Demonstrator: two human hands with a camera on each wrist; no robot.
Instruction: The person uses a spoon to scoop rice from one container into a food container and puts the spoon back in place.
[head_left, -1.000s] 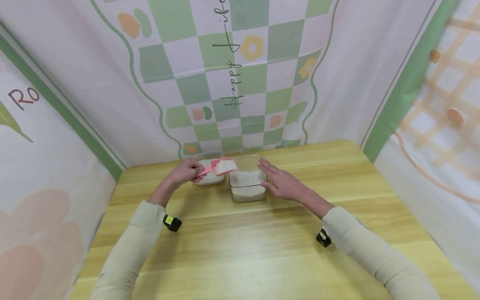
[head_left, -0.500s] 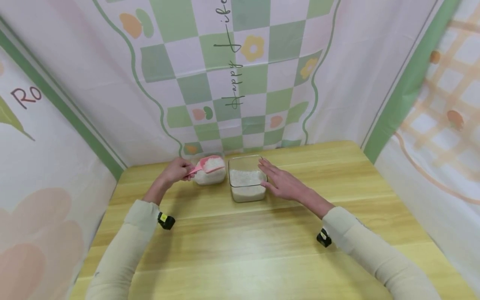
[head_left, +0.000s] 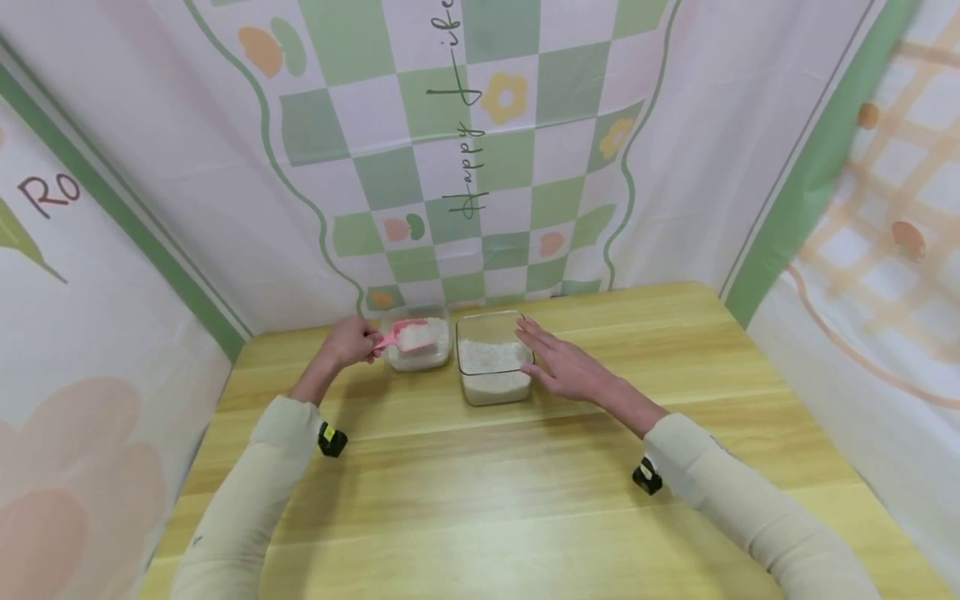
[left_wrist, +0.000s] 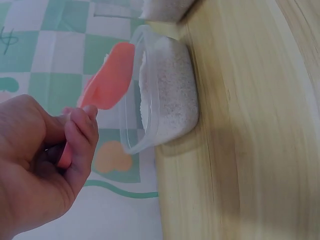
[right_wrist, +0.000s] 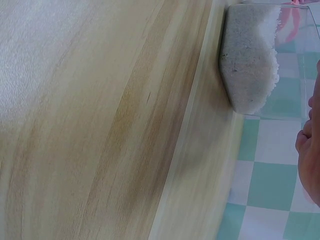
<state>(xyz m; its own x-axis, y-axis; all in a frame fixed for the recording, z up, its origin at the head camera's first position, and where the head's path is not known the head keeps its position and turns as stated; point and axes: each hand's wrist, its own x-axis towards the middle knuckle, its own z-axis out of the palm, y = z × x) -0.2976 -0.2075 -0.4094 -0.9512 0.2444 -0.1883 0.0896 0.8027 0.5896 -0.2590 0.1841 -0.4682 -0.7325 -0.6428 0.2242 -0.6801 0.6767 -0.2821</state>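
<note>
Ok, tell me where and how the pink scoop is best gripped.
Grip the pink scoop by its slim handle, probably from the person's left, where the left hand holds it. The handle juts that way, while the bowl, loaded with white grains, points right, over the plastic tub; keeping its open face up should limit spills.

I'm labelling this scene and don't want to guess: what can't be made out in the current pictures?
- Head view: whether the right hand touches the right container, whose rim it overlaps.
- Left wrist view: part of the handle of the pink scoop, hidden by the left hand.
- Right wrist view: most of the right hand, cut off by the right edge.
</note>
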